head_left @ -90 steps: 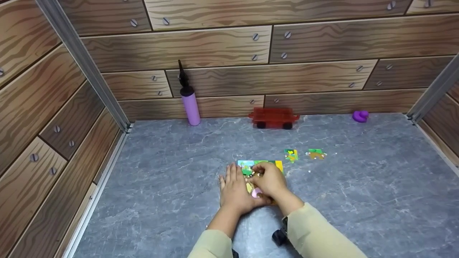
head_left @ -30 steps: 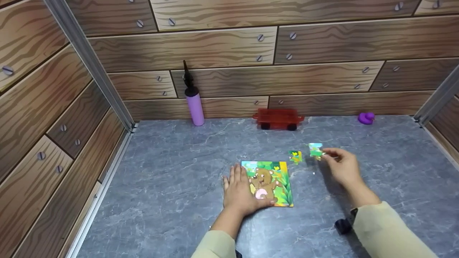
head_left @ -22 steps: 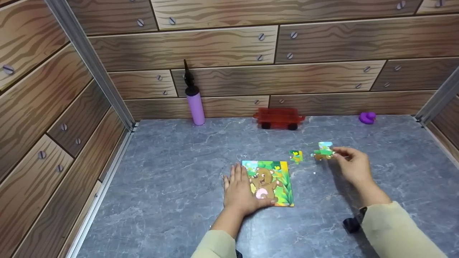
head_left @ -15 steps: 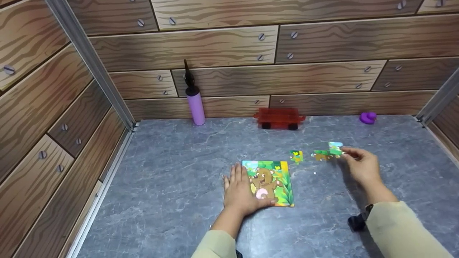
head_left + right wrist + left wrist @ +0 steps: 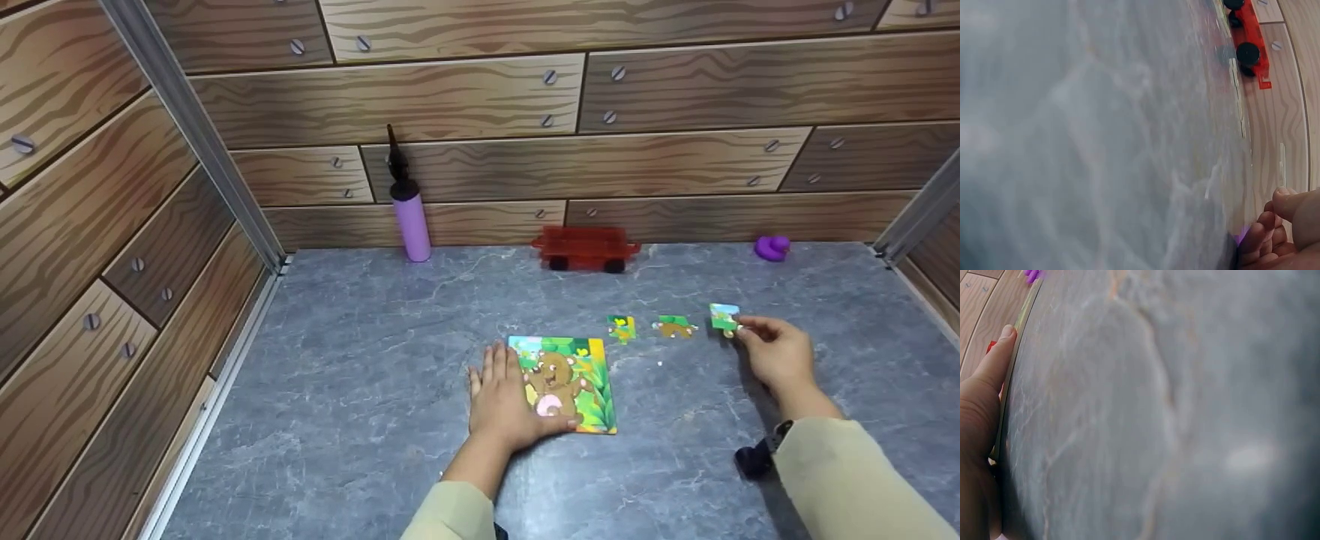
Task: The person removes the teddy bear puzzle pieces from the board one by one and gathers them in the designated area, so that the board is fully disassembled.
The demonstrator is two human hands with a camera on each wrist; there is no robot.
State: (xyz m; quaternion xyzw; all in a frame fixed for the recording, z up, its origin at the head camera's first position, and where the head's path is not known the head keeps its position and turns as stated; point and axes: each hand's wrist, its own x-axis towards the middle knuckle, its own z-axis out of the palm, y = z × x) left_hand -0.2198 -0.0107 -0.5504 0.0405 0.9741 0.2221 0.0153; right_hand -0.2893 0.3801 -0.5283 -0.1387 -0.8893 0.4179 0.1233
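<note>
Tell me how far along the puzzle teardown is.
Done: two loose pieces lie apart from the puzzle board. In hand: the right hand pinches a third piece beside them while the left hand presses the board. Left: the bear picture remains mostly assembled.

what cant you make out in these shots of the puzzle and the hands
- Puzzle board, head view: its left part is hidden under the left hand.
- Puzzle piece, head view: too small to read its picture; whether it touches the floor is unclear.
- Right hand, right wrist view: only fingertips show, cut off by the edge; the piece is out of frame.
- Left wrist view: mostly blurred grey floor.
</note>
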